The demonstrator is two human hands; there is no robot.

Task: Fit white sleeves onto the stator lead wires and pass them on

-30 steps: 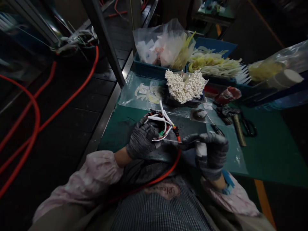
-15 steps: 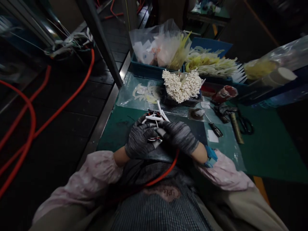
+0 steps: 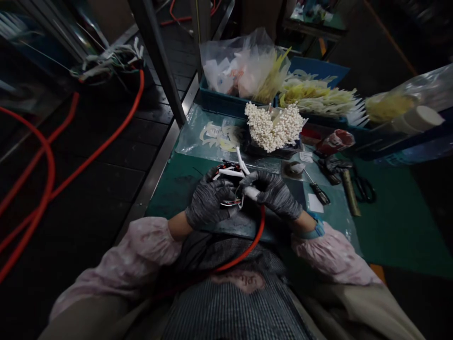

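Observation:
My left hand (image 3: 210, 197), in a grey knitted glove, is closed around a bundle of thin wires (image 3: 230, 203) with dark and orange parts at its far side. White sleeves (image 3: 231, 173) stick out of the bundle, some pointing up and away. My right hand (image 3: 279, 192), in a matching glove with pale fingertips, pinches at the right side of the bundle, thumb and fingers together on a wire. A thick red cable (image 3: 261, 226) curves up from my lap to beneath my right hand; where it ends is hidden.
White-tipped sticks or tubes (image 3: 274, 126) stand bunched behind my hands. Bins (image 3: 226, 98) of bags and yellowish sleeves line the back. At right lie a screwdriver (image 3: 319, 192), a hammer (image 3: 348, 189), scissors (image 3: 366, 189) and a red-and-white cup (image 3: 336, 142). Red cables (image 3: 106, 141) loop at left.
My right hand has drawn slightly right, away from my left fingers, opening a gap over the wires. The whole view has shifted slightly, so things sit further right.

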